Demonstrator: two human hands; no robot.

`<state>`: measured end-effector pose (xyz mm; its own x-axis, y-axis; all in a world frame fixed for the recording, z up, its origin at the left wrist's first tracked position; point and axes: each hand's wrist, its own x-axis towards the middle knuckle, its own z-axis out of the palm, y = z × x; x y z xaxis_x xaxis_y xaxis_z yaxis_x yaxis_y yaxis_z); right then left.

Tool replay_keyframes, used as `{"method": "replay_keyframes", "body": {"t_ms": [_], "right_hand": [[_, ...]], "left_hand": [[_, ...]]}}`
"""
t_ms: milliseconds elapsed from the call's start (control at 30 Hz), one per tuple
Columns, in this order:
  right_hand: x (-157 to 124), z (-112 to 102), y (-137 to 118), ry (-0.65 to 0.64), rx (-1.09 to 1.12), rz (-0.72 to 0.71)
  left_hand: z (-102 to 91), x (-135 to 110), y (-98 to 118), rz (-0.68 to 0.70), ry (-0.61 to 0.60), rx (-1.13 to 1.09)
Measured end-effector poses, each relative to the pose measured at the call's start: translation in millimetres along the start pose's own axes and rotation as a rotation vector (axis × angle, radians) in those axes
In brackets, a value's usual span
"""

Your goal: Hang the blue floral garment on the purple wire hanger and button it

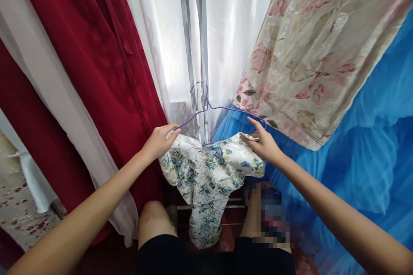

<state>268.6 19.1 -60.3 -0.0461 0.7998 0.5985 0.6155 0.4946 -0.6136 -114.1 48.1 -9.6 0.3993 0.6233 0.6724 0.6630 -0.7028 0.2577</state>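
1. Red fabric (84, 47) fills the upper left of the frame, white cloth (234, 21) hangs behind metal poles (203, 30) at top centre, and a beige flowered panel (306, 51) overlaps blue tulle (358, 172) on the right.

2. At the centre of the frame, a patterned garment (213, 176) hangs between the two hands, its lower end reaching toward the bottom edge. A purple hanger (222, 107) rises from its neckline; whether the hook is caught on anything, I cannot tell.

3. The step in hand looks like fitting the garment's shoulders onto the hanger. The next move seems to call for easing the right shoulder over the hanger's bare right end while the left side is kept in place.

4. The left hand (159, 141), left of centre, has its fingers closed in a pinch on the garment's shoulder and the hanger's end.

5. The right hand (265, 144), right of centre, stretches its index finger toward the hanger, apart from the thumb, which lies at the garment's edge; the hand appears to grip that cloth, though the lower fingers are mostly hidden.
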Motion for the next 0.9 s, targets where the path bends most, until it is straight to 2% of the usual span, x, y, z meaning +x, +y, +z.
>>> {"method": "replay_keyframes", "body": {"t_ms": [333,467,567,733,833,900], "right_hand": [[13,-13,11,0.362,-0.052,0.003],[18,-13,23,0.305,-0.003,0.122],[16,-8,25,0.260,0.067,0.207],[7,-7,14,0.192,0.182,0.258],[3,-15,4,0.105,0.260,0.280],[0,-20,-1,0.034,0.236,0.279]], "left_hand": [[10.2,-2,7,-0.055,-0.064,0.022],[8.1,1,6,-0.111,-0.060,0.046],[5.1,15,6,-0.209,-0.007,0.076],[14.6,48,10,-0.281,0.012,-0.021],[23.8,58,14,-0.332,0.003,-0.023],[28.4,62,21,-0.352,-0.009,0.001]]}}
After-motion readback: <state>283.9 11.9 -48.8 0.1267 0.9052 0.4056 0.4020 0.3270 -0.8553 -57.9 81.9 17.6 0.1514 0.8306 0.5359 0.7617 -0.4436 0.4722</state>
